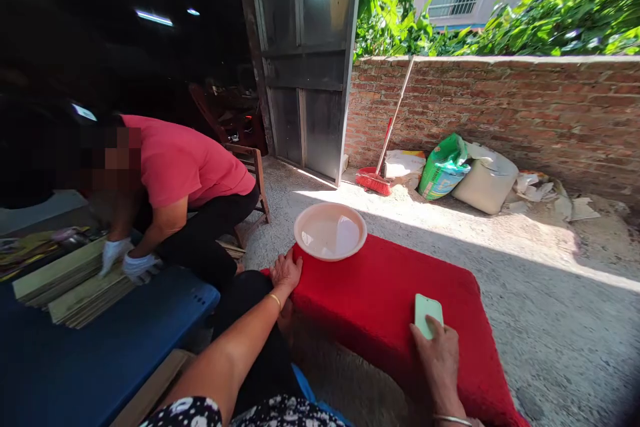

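Note:
A pale green phone (pixel 428 313) lies at the front right of a red-covered table (pixel 400 267). My right hand (pixel 440 350) grips its lower end between thumb and fingers. My left hand (pixel 286 271) rests on the table's left edge, holding nothing, its fingers stretched toward the basin. Just beyond those fingers, a pale pink basin (pixel 331 232) with what looks like clear water stands on the table's far left corner.
At left, a person in a red shirt (pixel 190 153) and white gloves bends over stacked boards (pixel 90 290) on a blue table (pixel 100 360). Behind are a metal door (pixel 305 67), a red broom (pixel 374 180), a green sack (pixel 444 167) and a brick wall (pixel 525 100).

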Available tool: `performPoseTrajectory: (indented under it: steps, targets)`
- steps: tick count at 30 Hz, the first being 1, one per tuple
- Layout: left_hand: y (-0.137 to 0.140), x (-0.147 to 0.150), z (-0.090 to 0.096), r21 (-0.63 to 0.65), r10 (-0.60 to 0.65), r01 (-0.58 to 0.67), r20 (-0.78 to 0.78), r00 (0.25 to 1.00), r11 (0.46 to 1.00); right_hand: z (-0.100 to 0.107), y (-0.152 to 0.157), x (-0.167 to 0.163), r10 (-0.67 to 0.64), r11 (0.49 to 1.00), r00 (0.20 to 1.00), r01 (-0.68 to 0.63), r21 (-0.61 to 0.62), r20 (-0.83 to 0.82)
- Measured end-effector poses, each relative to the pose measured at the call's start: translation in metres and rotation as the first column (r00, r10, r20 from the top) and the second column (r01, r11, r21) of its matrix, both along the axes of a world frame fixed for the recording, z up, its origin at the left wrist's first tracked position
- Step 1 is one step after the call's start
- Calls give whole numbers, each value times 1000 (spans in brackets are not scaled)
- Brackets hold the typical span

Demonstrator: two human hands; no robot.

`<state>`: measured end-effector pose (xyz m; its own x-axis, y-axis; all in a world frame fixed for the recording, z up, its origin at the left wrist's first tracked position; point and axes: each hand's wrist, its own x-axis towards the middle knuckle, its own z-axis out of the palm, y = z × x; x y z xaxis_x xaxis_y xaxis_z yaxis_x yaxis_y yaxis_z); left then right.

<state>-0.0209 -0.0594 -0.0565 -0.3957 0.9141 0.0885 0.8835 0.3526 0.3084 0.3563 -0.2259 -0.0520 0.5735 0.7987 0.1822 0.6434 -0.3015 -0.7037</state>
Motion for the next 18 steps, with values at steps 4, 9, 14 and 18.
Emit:
performPoseTrajectory:
  steps: [4, 9, 14, 18]
  targets:
    - [-1, 0, 0, 1, -1, 1, -6, 1000, 1000, 2, 9, -92, 497, 867, 853, -478, 143, -159]
    - [-1, 1, 1, -4, 8, -8, 1, 1000, 1000, 19, 1, -42, 259, 966, 947, -249, 73, -191]
    - [-1, 5, 3, -10, 20, -20, 28, 999, 1000, 31, -10, 71, -270, 963, 959, 267, -44, -83]
    - [-1, 5, 5, -17, 20, -19, 41, 999, 1000, 29, 5, 66, -314, 948, 948, 311, -64, -43]
